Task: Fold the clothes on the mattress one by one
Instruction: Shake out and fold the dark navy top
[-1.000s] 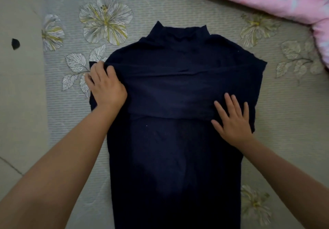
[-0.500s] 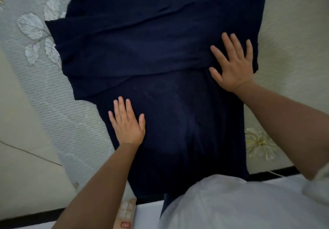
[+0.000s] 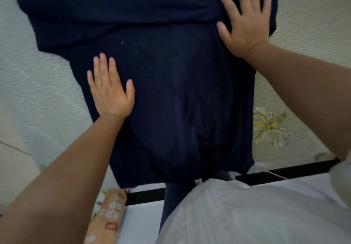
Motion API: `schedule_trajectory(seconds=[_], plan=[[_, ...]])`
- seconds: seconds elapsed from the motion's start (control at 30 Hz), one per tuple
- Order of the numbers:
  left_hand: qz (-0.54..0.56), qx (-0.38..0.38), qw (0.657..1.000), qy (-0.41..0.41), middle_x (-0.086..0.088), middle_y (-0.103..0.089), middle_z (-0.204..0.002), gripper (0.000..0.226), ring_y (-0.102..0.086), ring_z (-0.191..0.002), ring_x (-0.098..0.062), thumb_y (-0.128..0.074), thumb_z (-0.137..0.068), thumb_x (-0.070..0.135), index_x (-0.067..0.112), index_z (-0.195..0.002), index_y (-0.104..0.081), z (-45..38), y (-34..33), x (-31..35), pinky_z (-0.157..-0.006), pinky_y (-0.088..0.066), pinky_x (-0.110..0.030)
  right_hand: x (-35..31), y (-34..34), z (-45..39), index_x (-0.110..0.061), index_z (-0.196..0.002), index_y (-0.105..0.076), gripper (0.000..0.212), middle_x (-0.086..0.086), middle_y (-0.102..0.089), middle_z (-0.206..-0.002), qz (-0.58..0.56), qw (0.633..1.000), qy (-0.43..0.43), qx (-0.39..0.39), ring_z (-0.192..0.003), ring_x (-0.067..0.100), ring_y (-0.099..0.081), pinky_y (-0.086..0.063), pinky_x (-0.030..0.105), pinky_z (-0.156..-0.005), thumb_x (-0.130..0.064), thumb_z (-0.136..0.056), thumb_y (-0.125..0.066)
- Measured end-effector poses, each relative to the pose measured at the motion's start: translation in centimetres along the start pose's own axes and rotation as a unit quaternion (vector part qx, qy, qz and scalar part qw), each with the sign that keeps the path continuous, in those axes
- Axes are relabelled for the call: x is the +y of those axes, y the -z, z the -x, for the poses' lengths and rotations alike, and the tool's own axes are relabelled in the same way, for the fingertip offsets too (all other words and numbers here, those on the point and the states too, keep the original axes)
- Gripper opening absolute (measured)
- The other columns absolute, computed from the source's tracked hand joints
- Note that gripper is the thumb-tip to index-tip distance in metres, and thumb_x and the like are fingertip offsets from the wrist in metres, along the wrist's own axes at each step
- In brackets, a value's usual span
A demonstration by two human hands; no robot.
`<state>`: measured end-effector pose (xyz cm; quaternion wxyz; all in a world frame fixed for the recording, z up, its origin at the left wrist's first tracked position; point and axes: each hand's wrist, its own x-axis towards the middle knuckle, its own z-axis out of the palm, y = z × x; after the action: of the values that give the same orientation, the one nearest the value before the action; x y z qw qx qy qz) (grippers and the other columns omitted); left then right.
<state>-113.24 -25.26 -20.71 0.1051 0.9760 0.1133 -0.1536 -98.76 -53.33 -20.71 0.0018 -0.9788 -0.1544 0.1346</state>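
Observation:
A dark navy garment (image 3: 171, 95) lies spread on the pale floral mattress (image 3: 303, 44), its sleeves folded across the upper part and its hem hanging over the near edge. My left hand (image 3: 110, 90) lies flat with straight fingers on the garment's left side, near its edge. Flat on the right side, over the end of the folded sleeve, is my right hand (image 3: 245, 21) with its fingers spread. Neither hand grips the cloth. The collar end of the garment is out of frame at the top.
The mattress's near edge has a black border (image 3: 284, 173). My white shirt (image 3: 256, 215) fills the lower right. An orange printed package (image 3: 108, 217) lies on the floor at the bottom left. A flower print (image 3: 269, 126) sits right of the garment.
The view has tilted down toward the hem. My left hand has slid from the left shoulder down to the garment's left side. My right hand stays on the folded sleeve end.

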Motion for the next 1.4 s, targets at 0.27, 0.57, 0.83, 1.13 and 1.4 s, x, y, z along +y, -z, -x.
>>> schedule_trajectory(seconds=[0.27, 0.57, 0.83, 1.13, 1.4], plan=[[0.029, 0.007, 0.998, -0.051, -0.023, -0.021, -0.149, 0.061, -0.015, -0.139, -0.036, -0.037, -0.093, 0.032, -0.005, -0.14, -0.024, 8.6, -1.7, 1.1, -0.113, -0.006, -0.047, -2.0, -0.7, 6.9, -0.017, -0.145, -0.021, 0.061, 0.017, -0.012, -0.153, -0.032, 0.998, -0.038, 0.024, -0.142, 0.033, -0.008, -0.002, 0.056, -0.11, -0.045, -0.092, -0.026], [0.151, 0.013, 0.965, 0.213, -0.028, -0.021, -0.146, 0.074, -0.018, -0.136, -0.041, -0.06, -0.086, 0.03, -0.009, -0.138, -0.024, 22.1, -4.7, 0.2, -0.112, -0.013, -0.047, -4.0, -3.6, 32.3, 0.013, -0.087, -0.061, 0.047, 0.031, -0.059, -0.088, -0.148, 0.974, -0.167, -0.04, -0.079, 0.044, -0.058, -0.046, 0.047, -0.071, -0.034, -0.081, -0.056], [0.302, 0.041, 0.899, 0.314, -0.013, -0.052, -0.09, 0.022, -0.047, -0.088, -0.026, -0.035, -0.099, 0.021, 0.009, -0.085, -0.047, 24.4, -2.1, -1.3, -0.08, -0.038, -0.037, -2.0, -1.1, 32.8, 0.006, -0.099, -0.054, 0.022, 0.012, -0.052, -0.084, -0.334, 0.9, -0.278, -0.02, -0.08, 0.024, -0.048, -0.026, 0.025, -0.063, -0.015, -0.092, -0.051], [0.479, -0.114, 0.812, 0.313, -0.008, -0.058, -0.108, 0.032, -0.054, -0.095, -0.023, -0.057, -0.089, 0.019, 0.004, -0.117, -0.055, 26.1, -0.3, -5.3, -0.082, -0.043, -0.035, 3.9, -0.3, 32.7, -0.001, -0.113, -0.058, 0.025, 0.025, -0.063, -0.105, -0.315, 0.884, -0.323, -0.121, -0.099, 0.035, -0.058, -0.043, 0.036, -0.083, -0.011, -0.09, -0.054], [0.43, -0.077, 0.826, 0.355, -0.019, -0.049, -0.13, 0.036, -0.049, -0.116, -0.034, -0.041, -0.097, 0.016, 0.0, -0.129, -0.041, 29.0, -1.4, -3.7, -0.093, -0.042, -0.04, 3.1, 0.3, 33.4, -0.003, -0.121, -0.048, 0.03, 0.025, -0.059, -0.111, -0.27, 0.904, -0.31, -0.113, -0.106, 0.037, -0.054, -0.04, 0.037, -0.087, -0.007, -0.091, -0.047]])
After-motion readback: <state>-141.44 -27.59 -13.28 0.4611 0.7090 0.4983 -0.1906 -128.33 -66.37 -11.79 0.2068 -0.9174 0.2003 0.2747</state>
